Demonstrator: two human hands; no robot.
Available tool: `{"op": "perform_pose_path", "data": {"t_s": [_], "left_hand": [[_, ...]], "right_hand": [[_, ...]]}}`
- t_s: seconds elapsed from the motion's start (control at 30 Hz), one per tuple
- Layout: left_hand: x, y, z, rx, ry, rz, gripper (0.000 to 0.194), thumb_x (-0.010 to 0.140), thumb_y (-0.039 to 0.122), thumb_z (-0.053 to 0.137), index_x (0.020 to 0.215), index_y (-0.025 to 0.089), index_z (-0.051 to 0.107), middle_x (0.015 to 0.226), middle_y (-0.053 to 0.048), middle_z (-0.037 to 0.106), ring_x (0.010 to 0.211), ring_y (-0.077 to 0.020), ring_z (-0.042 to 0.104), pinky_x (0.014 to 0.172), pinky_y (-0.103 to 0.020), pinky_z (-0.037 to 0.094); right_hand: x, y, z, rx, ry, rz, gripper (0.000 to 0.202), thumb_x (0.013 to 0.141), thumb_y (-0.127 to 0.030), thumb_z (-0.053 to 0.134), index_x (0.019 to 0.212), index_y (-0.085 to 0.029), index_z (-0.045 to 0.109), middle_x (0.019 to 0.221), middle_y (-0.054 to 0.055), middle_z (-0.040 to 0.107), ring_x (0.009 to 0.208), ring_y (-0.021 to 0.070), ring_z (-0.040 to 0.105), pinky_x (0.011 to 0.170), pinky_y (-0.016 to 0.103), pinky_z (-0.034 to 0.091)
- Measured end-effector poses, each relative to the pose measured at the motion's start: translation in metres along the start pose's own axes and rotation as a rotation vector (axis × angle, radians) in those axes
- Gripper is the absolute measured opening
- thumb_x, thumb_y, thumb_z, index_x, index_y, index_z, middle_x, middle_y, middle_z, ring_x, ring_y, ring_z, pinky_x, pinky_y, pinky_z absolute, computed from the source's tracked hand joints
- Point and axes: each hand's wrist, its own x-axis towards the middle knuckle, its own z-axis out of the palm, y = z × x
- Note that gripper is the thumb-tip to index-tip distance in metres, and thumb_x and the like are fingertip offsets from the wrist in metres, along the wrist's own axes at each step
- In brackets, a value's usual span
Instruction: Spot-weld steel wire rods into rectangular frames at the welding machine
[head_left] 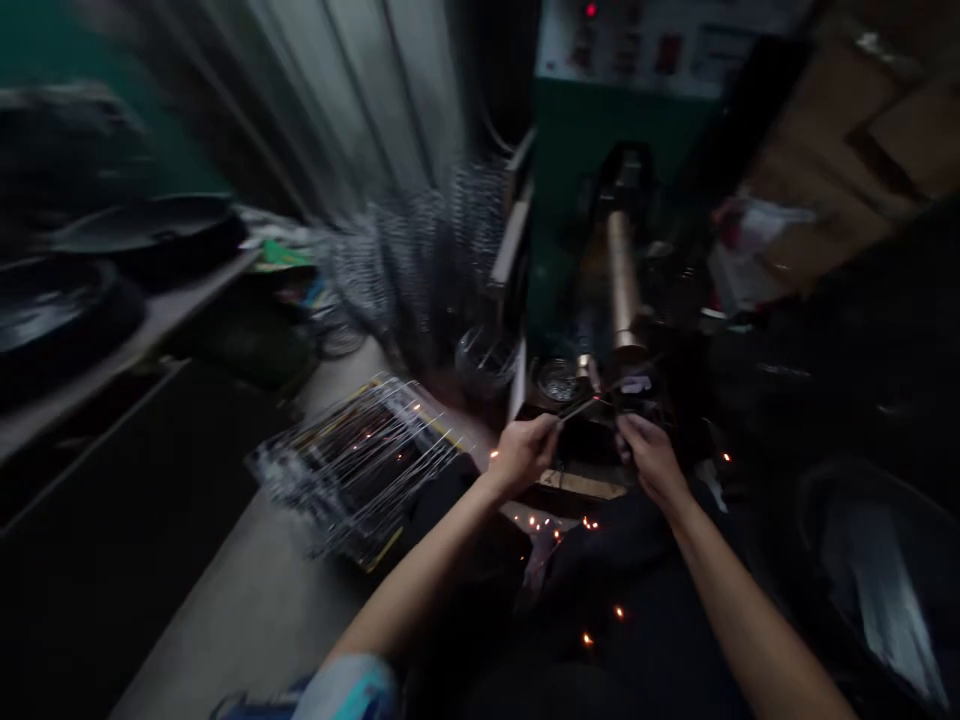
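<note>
Metal rod (579, 407), one, slants in front of the machine, its far end by a single red glow (597, 399). The left hand (526, 452) pinches it, fingers closed; the right hand (649, 455) curls nearby, its hold too dark to tell. Beyond stand two copper-coloured cylinders (622, 280), one long, one short. One bundle of wire frames (367, 455) lies left, several orange sparks (587, 638) below.

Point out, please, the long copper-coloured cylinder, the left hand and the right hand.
Long copper-coloured cylinder (622, 275), head view, middle of its side.
Left hand (521, 457), head view, middle of the hand.
Right hand (651, 457), head view, middle of the hand.
</note>
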Motion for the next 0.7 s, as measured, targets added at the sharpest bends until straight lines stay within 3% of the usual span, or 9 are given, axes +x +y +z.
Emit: {"op": "perform_pose_path", "data": {"t_s": [0.1, 0.17, 0.23, 0.33, 0.4, 0.47, 0.57, 0.63, 0.7], "left_hand": [[-0.024, -0.011, -0.022, 0.207, -0.077, 0.089, 0.023, 0.092, 0.024, 0.044, 0.083, 0.019, 0.064, 0.065, -0.004, 0.065, 0.057, -0.0139, 0.057, 0.054, -0.022, 0.037], [-0.049, -0.020, -0.051, 0.287, -0.091, 0.076, 0.021, 0.090, 0.021, 0.044, 0.084, 0.019, 0.064, 0.066, -0.004, 0.065, 0.056, -0.0149, 0.058, 0.053, -0.023, 0.037], [-0.080, -0.030, -0.087, 0.279, -0.029, 0.012, 0.021, 0.089, 0.019, 0.045, 0.089, 0.019, 0.066, 0.069, -0.005, 0.067, 0.059, -0.0154, 0.060, 0.056, -0.024, 0.040], [-0.130, -0.057, -0.145, 0.129, 0.269, -0.203, 0.020, 0.090, 0.022, 0.050, 0.094, 0.018, 0.069, 0.079, -0.005, 0.069, 0.070, -0.0154, 0.062, 0.068, -0.025, 0.046], [-0.159, -0.087, -0.177, -0.106, 0.606, -0.426, 0.015, 0.086, 0.029, 0.062, 0.090, 0.017, 0.071, 0.078, -0.004, 0.067, 0.071, -0.0145, 0.060, 0.066, -0.023, 0.045], [-0.182, -0.124, -0.197, -0.508, 1.005, -0.614, 0.020, 0.079, 0.033, 0.073, 0.086, 0.014, 0.070, 0.058, 0.003, 0.053, 0.052, -0.0090, 0.045, 0.049, -0.019, 0.035], [-0.208, -0.179, -0.202, -0.716, 1.216, -0.709, 0.025, 0.090, 0.039, 0.059, 0.091, 0.014, 0.063, 0.048, 0.010, 0.028, 0.040, -0.0058, 0.021, 0.040, -0.018, 0.020], [-0.222, -0.209, -0.191, -0.768, 1.270, -0.769, 0.026, 0.095, 0.037, 0.050, 0.089, 0.014, 0.059, 0.049, 0.011, 0.025, 0.040, -0.0052, 0.019, 0.040, -0.017, 0.021], [-0.235, -0.232, -0.175, -0.829, 1.303, -0.844, 0.026, 0.097, 0.037, 0.050, 0.088, 0.013, 0.058, 0.052, 0.010, 0.032, 0.040, -0.0048, 0.025, 0.041, -0.017, 0.027]], "right_hand": [[-0.035, 0.031, 0.002, -0.181, -0.131, 0.115, 0.053, 0.068, -0.069, 0.069, 0.076, -0.017, 0.063, 0.059, -0.001, 0.049, 0.050, 0.0104, 0.043, 0.045, 0.021, 0.034], [-0.056, 0.056, 0.006, -0.283, -0.235, 0.201, 0.057, 0.063, -0.073, 0.068, 0.074, -0.017, 0.063, 0.058, 0.000, 0.051, 0.050, 0.0129, 0.046, 0.046, 0.024, 0.036], [-0.074, 0.077, 0.013, -0.355, -0.312, 0.246, 0.058, 0.062, -0.074, 0.065, 0.074, -0.018, 0.065, 0.058, 0.001, 0.054, 0.051, 0.0158, 0.049, 0.048, 0.026, 0.039], [-0.095, 0.098, 0.025, -0.430, -0.421, 0.197, 0.054, 0.069, -0.072, 0.061, 0.072, -0.019, 0.066, 0.063, 0.004, 0.059, 0.059, 0.0199, 0.056, 0.054, 0.028, 0.045], [-0.100, 0.104, 0.032, -0.484, -0.477, 0.127, 0.049, 0.074, -0.068, 0.059, 0.072, -0.020, 0.067, 0.070, 0.005, 0.064, 0.069, 0.0231, 0.061, 0.062, 0.030, 0.048], [-0.102, 0.105, 0.037, -0.544, -0.519, 0.082, 0.045, 0.077, -0.064, 0.057, 0.075, -0.021, 0.068, 0.078, 0.006, 0.068, 0.078, 0.0260, 0.064, 0.069, 0.031, 0.050], [-0.101, 0.104, 0.044, -0.635, -0.589, 0.060, 0.041, 0.082, -0.060, 0.053, 0.079, -0.022, 0.068, 0.083, 0.006, 0.071, 0.083, 0.0274, 0.066, 0.073, 0.032, 0.051], [-0.103, 0.104, 0.047, -0.691, -0.636, 0.044, 0.041, 0.085, -0.059, 0.050, 0.081, -0.022, 0.068, 0.083, 0.005, 0.071, 0.083, 0.0270, 0.066, 0.074, 0.032, 0.050], [-0.106, 0.106, 0.047, -0.747, -0.668, 0.032, 0.041, 0.086, -0.058, 0.047, 0.085, -0.022, 0.067, 0.085, 0.006, 0.071, 0.084, 0.0271, 0.067, 0.077, 0.033, 0.050]]}}
